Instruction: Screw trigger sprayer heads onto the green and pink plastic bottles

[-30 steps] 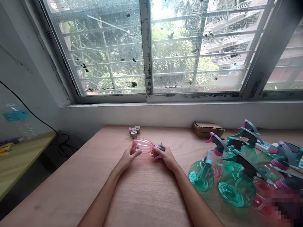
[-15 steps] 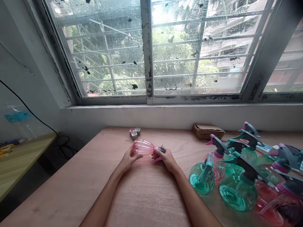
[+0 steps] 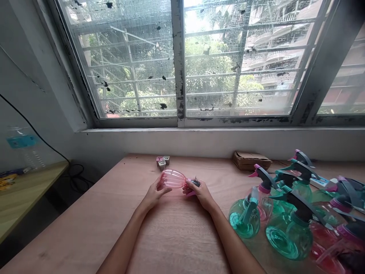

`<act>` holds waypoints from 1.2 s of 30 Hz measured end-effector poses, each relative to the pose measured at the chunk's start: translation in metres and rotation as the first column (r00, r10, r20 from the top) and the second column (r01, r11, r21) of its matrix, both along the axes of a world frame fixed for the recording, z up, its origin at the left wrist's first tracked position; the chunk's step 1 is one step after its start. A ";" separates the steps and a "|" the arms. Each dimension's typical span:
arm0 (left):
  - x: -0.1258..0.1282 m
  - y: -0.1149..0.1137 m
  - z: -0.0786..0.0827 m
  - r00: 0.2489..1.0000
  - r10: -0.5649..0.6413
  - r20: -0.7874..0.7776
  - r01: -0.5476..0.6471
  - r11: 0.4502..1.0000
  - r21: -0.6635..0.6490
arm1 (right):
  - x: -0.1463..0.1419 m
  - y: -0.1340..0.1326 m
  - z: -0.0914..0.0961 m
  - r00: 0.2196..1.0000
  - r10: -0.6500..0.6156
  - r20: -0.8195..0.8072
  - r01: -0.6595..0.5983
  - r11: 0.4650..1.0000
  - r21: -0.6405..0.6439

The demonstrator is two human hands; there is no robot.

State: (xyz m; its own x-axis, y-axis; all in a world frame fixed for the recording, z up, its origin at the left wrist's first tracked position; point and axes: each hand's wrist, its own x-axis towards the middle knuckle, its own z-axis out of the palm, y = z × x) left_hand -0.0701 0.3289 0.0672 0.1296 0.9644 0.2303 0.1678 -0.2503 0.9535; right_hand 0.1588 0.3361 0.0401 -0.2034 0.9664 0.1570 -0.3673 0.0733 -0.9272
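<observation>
A pink see-through spray bottle (image 3: pixel 172 178) lies on its side over the wooden table (image 3: pixel 176 236), bottom pointing left. My left hand (image 3: pixel 154 193) is wrapped round the bottle's body from below. My right hand (image 3: pixel 199 191) is closed on its grey and pink spray head (image 3: pixel 194 182) at the right end. Both forearms reach in from the bottom of the view.
Several green and pink spray bottles (image 3: pixel 288 224) crowd the table's right side. Three small blocks (image 3: pixel 162 161) sit just behind the held bottle. A flat cardboard packet (image 3: pixel 251 160) lies by the wall under the window (image 3: pixel 182 61). A lower yellow table (image 3: pixel 25 190) stands at left.
Both hands keep the same hold on the pink bottle. The view has tilted slightly, so everything sits a little lower in the picture.
</observation>
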 end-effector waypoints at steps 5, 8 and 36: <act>0.003 -0.005 0.007 1.000 0.010 0.013 -0.010 1.000 -0.004 | -0.001 0.000 0.000 1.000 0.008 -0.005 -0.008 1.000 0.006; 0.003 -0.008 0.012 1.000 -0.012 0.019 0.012 1.000 0.005 | -0.001 -0.001 0.000 0.999 0.035 -0.004 -0.035 0.999 0.011; -0.002 -0.007 0.005 0.995 0.070 -0.068 -0.062 0.991 0.120 | -0.002 0.012 -0.004 0.989 -0.099 -0.107 0.083 0.986 -0.147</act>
State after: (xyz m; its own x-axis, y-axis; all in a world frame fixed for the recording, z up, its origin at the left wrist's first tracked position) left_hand -0.0721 0.3221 0.0718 0.0870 0.9383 0.3346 0.2547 -0.3456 0.9031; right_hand 0.1563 0.3476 0.0359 -0.1022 0.9942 0.0338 -0.4688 -0.0181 -0.8831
